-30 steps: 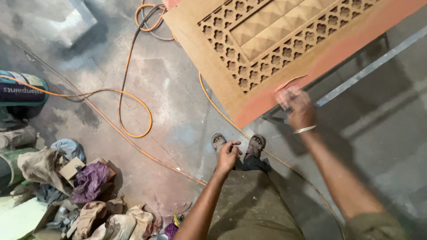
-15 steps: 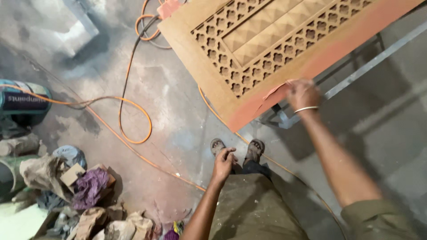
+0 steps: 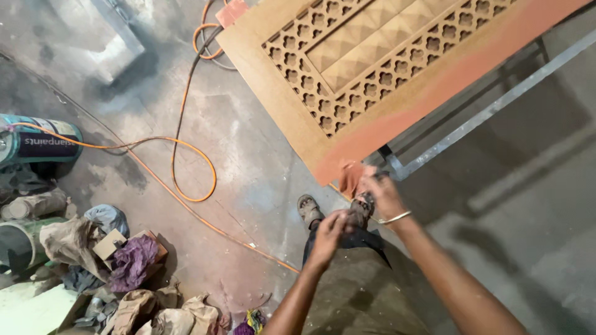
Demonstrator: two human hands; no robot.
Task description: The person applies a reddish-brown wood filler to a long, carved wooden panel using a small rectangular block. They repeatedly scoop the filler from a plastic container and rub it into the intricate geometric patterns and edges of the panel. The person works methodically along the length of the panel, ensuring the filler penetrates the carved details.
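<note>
My right hand pinches a reddish rag at the carved door panel's corner; left hand loosely curled; teal can at nine o'clock

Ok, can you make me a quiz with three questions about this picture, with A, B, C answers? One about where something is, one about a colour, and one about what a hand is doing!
1. Where is the orange hose?
A. Looped on the floor
B. Hung on the wall
C. Wrapped round the person's arm

2. What colour is the stripe along the edge of the carved wooden door?
A. Blue
B. Reddish-orange
C. Green

3. What is the right hand doing?
A. Resting in a pocket
B. Holding a reddish cloth at the door's corner
C. Holding a hammer

Answers:
1. A, the hose curls over the grey floor.
2. B, the door's long edge is reddish-orange, the rest plain wood.
3. B, the cloth sits in its fingers right under the corner; the left hand is near it and seems empty.
</note>
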